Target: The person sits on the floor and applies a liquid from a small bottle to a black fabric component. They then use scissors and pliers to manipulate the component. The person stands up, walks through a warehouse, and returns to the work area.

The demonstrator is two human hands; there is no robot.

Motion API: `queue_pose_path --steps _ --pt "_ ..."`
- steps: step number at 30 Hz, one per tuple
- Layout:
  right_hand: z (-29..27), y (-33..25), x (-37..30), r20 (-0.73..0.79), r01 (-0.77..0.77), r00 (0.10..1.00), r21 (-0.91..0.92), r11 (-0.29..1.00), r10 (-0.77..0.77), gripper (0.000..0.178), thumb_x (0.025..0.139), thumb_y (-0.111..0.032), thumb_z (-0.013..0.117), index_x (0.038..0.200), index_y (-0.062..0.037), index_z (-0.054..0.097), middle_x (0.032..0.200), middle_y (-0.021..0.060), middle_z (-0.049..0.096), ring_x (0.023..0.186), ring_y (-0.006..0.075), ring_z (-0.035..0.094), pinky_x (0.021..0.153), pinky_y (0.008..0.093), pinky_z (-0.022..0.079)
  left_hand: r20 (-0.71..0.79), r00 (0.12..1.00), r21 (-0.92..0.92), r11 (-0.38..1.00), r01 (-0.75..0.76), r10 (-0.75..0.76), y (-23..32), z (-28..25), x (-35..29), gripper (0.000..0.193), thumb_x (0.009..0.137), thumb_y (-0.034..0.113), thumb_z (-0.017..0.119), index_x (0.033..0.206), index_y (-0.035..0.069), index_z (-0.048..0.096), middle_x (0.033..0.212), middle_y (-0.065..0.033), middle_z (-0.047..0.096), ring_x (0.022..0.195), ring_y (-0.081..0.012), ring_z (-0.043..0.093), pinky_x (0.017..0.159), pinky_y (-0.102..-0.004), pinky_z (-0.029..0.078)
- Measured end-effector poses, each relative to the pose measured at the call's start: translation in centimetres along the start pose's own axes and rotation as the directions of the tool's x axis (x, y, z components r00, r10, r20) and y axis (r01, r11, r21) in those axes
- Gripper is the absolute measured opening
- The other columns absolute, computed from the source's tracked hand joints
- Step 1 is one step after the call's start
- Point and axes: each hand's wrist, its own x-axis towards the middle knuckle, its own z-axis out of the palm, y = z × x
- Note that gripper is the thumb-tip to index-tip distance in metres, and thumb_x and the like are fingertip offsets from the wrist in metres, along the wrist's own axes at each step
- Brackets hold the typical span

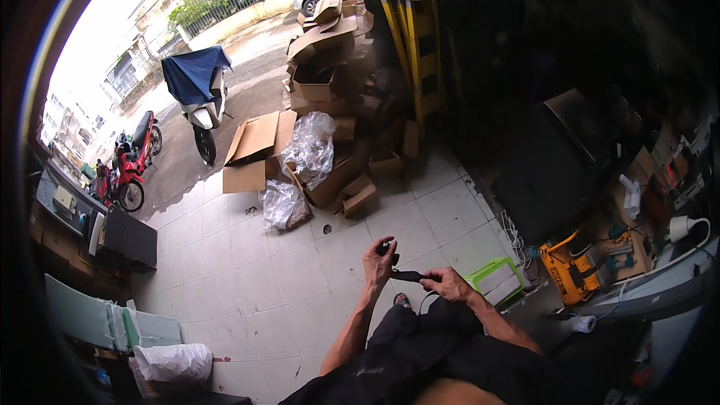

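My left hand [376, 262] is raised in front of my body with its fingers closed on a small dark object [384, 248], whose kind is too small to make out. To its right, my right hand [450, 285] grips one end of a slim black piece [407, 275] that reaches across to my left hand. That piece looks like a strap or handle, though its kind is not plain. Below my right hand hangs a thin dark cord. Both hands are above the tiled floor [300, 285], in front of my dark trousers and a sandalled foot [403, 301].
Ahead are piled cardboard boxes [251, 139] and clear plastic wrap [309, 146]. A yellow ladder [424, 52] stands behind. To the right are a bright green-edged box [496, 282], an orange machine [571, 268] and white cable [514, 238]. A black cabinet [129, 238] is at left; motorbikes stand outside.
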Motion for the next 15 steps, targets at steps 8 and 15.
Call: queue_pose_path --steps 8,15 --pt "-6.0 -11.0 16.8 -0.429 0.378 0.729 -0.399 0.836 -0.534 0.015 0.080 -0.013 0.058 0.086 0.0005 0.060 0.101 0.0117 0.059 0.098 0.0263 0.052 0.085 0.0347 0.041 0.535 0.826 -0.790 0.242 0.564 -0.177 1.5 7.1 14.2 0.036 0.088 0.036 0.051 0.108 0.006 0.051 0.101 -0.0051 0.055 0.097 -0.0178 0.052 0.085 -0.0336 0.042" --pt "-13.4 -13.5 31.3 -0.182 0.327 0.625 -0.822 0.466 -0.759 0.021 0.076 -0.018 0.060 0.089 -0.0012 0.059 0.107 0.0128 0.055 0.108 0.0297 0.046 0.093 0.0409 0.034 0.593 0.776 -0.795 -0.003 0.607 -0.212 5.0 8.2 28.2 0.037 0.087 0.042 0.049 0.103 0.009 0.054 0.102 -0.0059 0.056 0.099 -0.0196 0.053 0.089 -0.0361 0.042"
